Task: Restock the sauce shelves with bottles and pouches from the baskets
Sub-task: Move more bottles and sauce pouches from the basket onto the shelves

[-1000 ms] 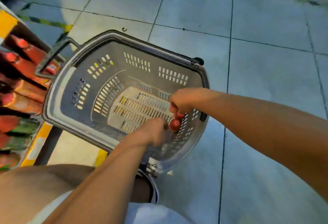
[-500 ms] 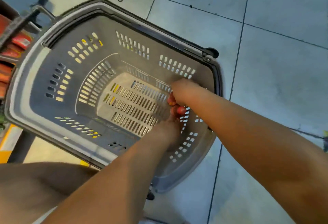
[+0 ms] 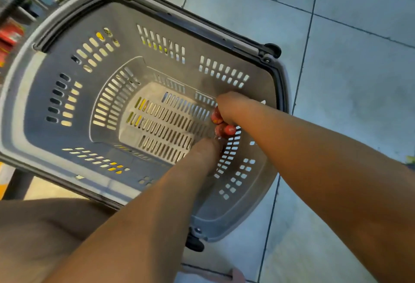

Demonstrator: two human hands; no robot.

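Stocking is being judged as nearly done for this basket. At the far left edge, red packs (image 3: pixel 10 35) are being glimpsed, blurred, on what is probably the sauce shelf. The grey basket (image 3: pixel 74 62) on the tiled floor (image 3: pixel 350 85) is being shown almost bare. The left hand (image 3: pixel 207 148) is being lowered beside the last red-capped bottles (image 3: pixel 222 125); whether it is gripping anything cannot be told. Those bottles are being clutched by the right hand (image 3: pixel 229 105), fingers curled round them. Lifting and shelving are being left undone.
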